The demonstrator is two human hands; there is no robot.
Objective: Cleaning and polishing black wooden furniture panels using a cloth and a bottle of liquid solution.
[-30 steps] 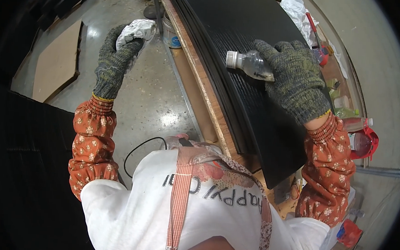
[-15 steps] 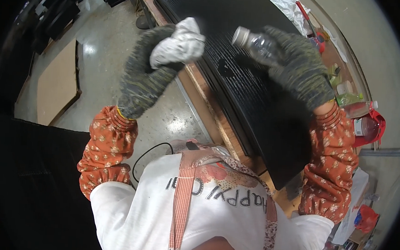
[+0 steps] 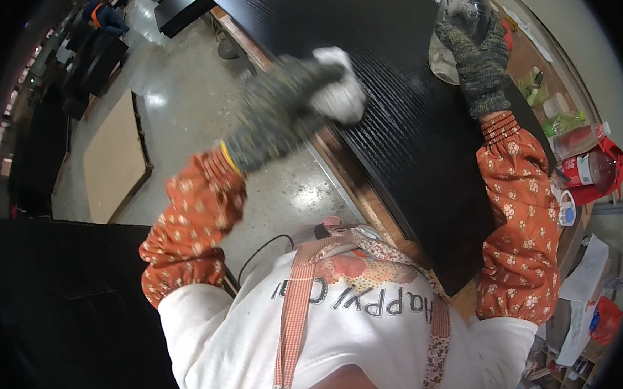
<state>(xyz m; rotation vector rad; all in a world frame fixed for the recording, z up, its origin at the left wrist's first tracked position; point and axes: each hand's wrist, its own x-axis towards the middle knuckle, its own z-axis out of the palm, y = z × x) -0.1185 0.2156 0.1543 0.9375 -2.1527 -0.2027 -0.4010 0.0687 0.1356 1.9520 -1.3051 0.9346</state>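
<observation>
Black board (image 3: 413,165): flat beneath both hands, on the wooden bench (image 3: 525,61); its long axis slants from the upper left to the lower right, and its fine ridges catch the light.
Clear bottle (image 3: 467,11): at the top edge of the view, over the board's far right side; its cap is hidden, so which way it points cannot be told.
White cloth (image 3: 344,97): bunched, on the right side of the left hand, blurred, over the board's left edge; contact with the board cannot be told.
Change, cloth: a second ago over the floor, now across at the board.
Change, bottle: half a second ago nearer the middle with its cap toward the left, now farther off.
Left hand (image 3: 281,107): gloved, blurred, fingers closed around the cloth.
Right hand (image 3: 476,62): gloved, fingers wrapped on the bottle, clamped.
Pale item (image 3: 442,63): just beside the right hand; kind unclear.
</observation>
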